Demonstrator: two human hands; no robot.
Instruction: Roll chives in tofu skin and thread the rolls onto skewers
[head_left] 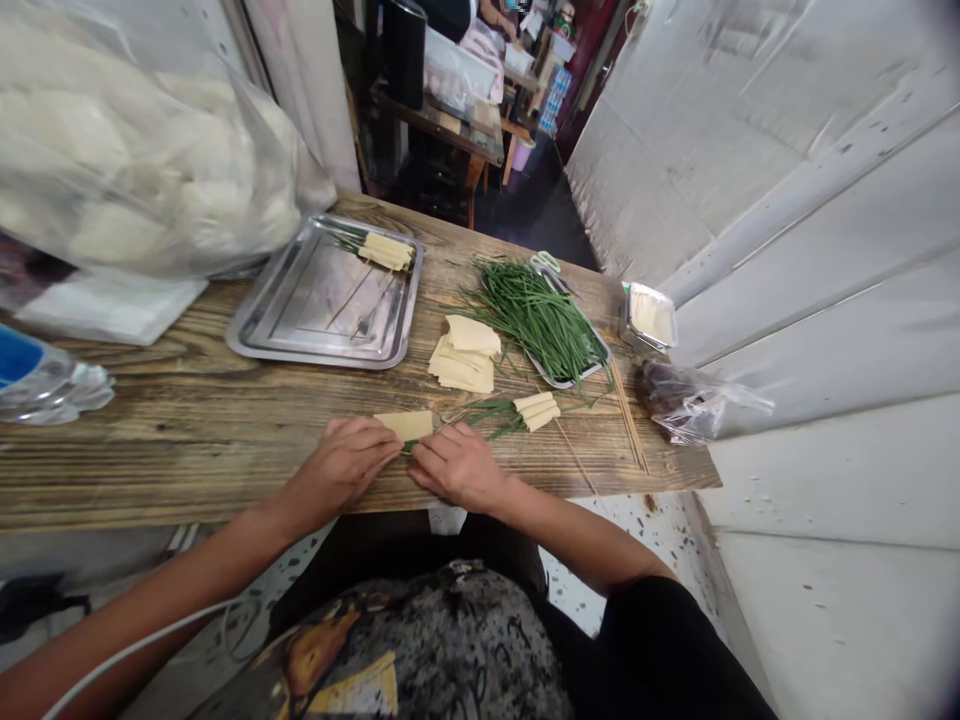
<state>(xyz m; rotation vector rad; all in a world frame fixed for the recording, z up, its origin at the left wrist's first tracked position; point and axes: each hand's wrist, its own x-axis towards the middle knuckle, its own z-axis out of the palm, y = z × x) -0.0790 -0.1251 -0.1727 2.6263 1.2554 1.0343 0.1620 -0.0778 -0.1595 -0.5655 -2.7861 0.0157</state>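
On the wooden table, a pale yellow tofu sheet lies with green chives along its near edge. My left hand grips the sheet's left end, its fingers curled over it and the chives. At the right end, my right hand closes its fingers on the same sheet and chives; its fingertips are partly hidden. Finished-looking rolls of tofu sheet around chives lie to the right, with a thin skewer through them. Beyond my hands is a stack of tofu sheets.
A metal tray holding skewered rolls stands at back left. Loose chives fill another tray, near scissors. Skewers, a small container and a bagged dark item are rightward. A large plastic bag and bottle stand left.
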